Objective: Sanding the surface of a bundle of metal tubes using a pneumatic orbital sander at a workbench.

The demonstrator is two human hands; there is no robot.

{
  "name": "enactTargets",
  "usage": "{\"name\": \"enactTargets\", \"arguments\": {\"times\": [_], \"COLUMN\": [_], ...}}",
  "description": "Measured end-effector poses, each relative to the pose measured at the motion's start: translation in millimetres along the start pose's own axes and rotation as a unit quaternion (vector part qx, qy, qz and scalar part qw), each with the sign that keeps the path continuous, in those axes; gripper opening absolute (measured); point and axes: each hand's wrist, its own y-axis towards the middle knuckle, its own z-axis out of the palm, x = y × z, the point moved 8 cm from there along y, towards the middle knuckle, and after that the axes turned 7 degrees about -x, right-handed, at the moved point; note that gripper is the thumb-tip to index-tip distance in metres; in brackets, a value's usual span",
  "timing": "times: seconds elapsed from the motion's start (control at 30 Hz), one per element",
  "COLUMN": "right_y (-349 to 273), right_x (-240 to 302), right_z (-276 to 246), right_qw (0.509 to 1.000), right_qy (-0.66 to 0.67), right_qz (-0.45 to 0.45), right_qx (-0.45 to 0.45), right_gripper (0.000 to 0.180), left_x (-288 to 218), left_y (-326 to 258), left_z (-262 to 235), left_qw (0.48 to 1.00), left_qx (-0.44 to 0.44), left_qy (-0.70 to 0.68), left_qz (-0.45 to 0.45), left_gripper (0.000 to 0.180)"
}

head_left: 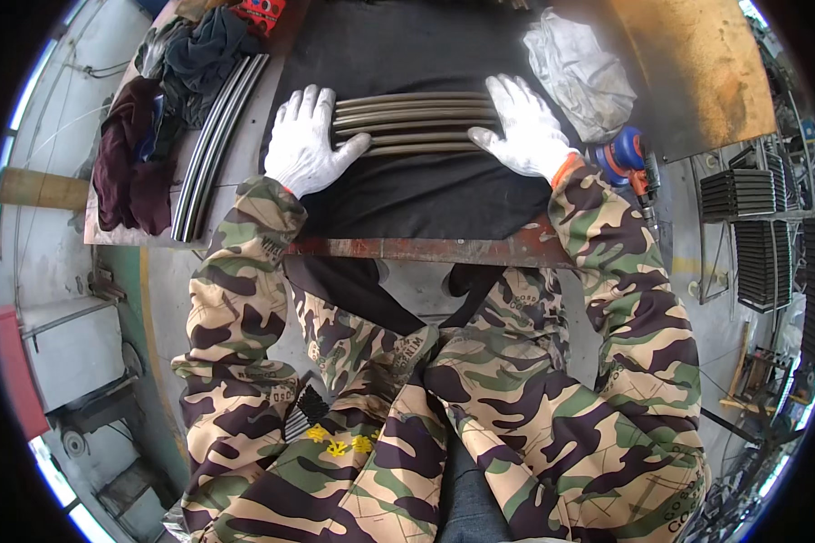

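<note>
Several slim metal tubes (417, 118) lie side by side across a black cloth (407, 199) on the workbench. They look slightly bowed, with a wider gap among the nearer ones. At their left ends rests my left hand (306, 143) in a white glove, fingers stretched out away from me and thumb pointing inward over the nearer tubes. My right hand (527, 134), gloved the same way, lies at the right ends with its fingers extended and its thumb turned in. Both palms face down, and the tube ends are partly hidden by the gloves.
More shiny tubes (219, 145) lie left of the cloth, beside a maroon rag (136, 167) and dark cloths (204, 59). A whitish rag (581, 77) and a blue-and-orange power tool (623, 156) sit at right, near a stained wooden board (697, 68). The bench's front edge (426, 251) is close.
</note>
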Motion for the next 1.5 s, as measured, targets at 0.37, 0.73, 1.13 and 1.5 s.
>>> {"name": "enactTargets", "arguments": {"times": [0.37, 0.73, 1.13, 1.5], "right_y": [-8.2, -72.8, -110.5, -111.7], "right_x": [-15.9, 24.2, -25.4, -167.2], "right_z": [-12.1, -19.9, -145.4, -108.5], "right_qw": [0.968, 0.979, 0.941, 0.984], "right_qy": [0.207, 0.029, -0.07, -0.016], "right_qz": [0.045, 0.027, -0.048, 0.171], "right_qx": [-0.136, -0.199, -0.328, -0.051], "right_gripper": [0.08, 0.092, 0.066, 0.06], "left_x": [9.3, 16.5, -1.9, -19.1], "left_y": [-13.2, -21.7, -16.6, -8.0], "left_z": [-13.0, -10.6, -17.9, -13.2], "left_qw": [0.999, 0.998, 0.999, 0.998], "left_qx": [0.011, -0.041, 0.013, -0.011], "left_qy": [0.03, -0.008, 0.044, 0.016], "left_qz": [0.037, 0.043, 0.026, 0.059], "left_gripper": [0.099, 0.099, 0.101, 0.1]}}
